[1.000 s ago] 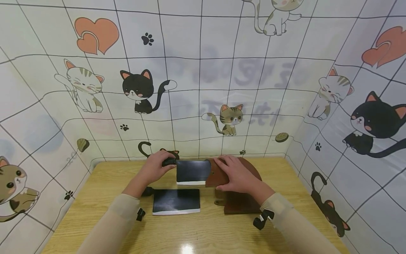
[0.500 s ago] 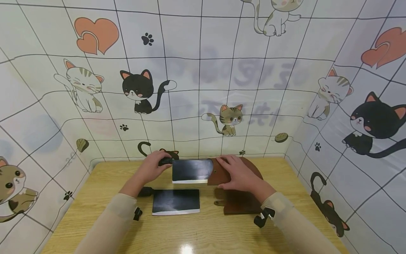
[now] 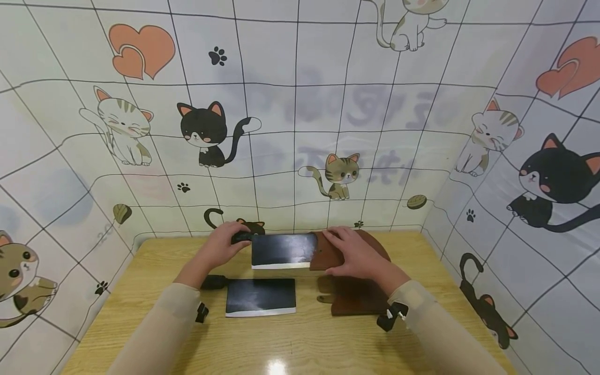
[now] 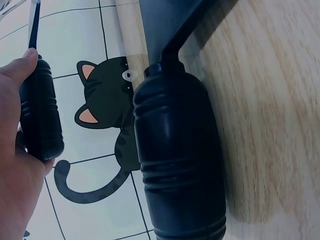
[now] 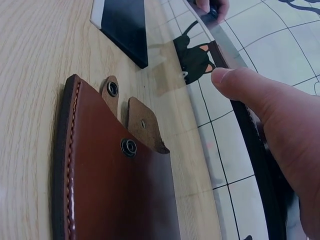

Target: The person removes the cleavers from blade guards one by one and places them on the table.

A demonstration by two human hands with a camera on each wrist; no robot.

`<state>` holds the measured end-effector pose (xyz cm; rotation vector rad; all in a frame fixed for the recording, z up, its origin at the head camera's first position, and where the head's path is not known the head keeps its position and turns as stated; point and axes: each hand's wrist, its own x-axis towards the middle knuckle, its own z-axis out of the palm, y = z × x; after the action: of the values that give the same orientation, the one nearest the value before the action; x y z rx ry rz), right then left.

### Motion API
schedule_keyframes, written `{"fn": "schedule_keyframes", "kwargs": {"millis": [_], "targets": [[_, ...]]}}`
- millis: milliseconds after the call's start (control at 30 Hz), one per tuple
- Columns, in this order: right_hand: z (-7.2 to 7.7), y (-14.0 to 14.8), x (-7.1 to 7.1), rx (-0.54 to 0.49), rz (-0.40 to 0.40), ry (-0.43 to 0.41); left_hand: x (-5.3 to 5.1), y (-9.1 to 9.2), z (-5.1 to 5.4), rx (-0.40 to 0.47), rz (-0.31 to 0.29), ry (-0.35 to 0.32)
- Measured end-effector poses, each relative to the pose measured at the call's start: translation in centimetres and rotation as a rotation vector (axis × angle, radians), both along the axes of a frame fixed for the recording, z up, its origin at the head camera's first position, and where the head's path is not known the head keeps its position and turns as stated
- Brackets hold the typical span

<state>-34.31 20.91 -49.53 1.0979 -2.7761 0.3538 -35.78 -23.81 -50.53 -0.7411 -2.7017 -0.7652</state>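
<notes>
My left hand (image 3: 219,247) grips the black handle (image 4: 42,112) of a cleaver (image 3: 281,251) toward the back of the table. Its dark blade, pale along the lower edge, points right, and its far end is hidden in a brown leather sheath (image 3: 323,253). My right hand (image 3: 358,255) holds that sheath, thumb (image 5: 232,82) on its near edge and fingers over the top. In front lies a second cleaver (image 3: 260,298), black handle (image 4: 180,145) to the left. A second brown sheath (image 3: 358,299) rests on the wood to its right, partly under my right hand.
The wooden table (image 3: 290,341) runs up to a white wall covering (image 3: 300,114) printed with cats, hearts and grid lines, which also rises at both sides. On the second sheath, snap straps (image 5: 112,90) stick out at its opening.
My left hand has drawn the cleaver to the left, so more of the blade shows outside the sheath. My right hand and the sheath have shifted slightly right. The second cleaver and sheath stay put.
</notes>
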Motion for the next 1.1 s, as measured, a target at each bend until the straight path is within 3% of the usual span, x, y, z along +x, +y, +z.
{"fn": "schedule_keyframes", "kwargs": {"millis": [367, 1100], "targets": [[0.1, 0.6, -0.2, -0.022, 0.0, -0.01, -0.2, -0.6, -0.1, -0.014, 0.008, -0.012], [0.0, 2.1, -1.1, -0.033, -0.043, -0.111, -0.3, -2.1, 0.2, -0.006, 0.011, -0.005]]}}
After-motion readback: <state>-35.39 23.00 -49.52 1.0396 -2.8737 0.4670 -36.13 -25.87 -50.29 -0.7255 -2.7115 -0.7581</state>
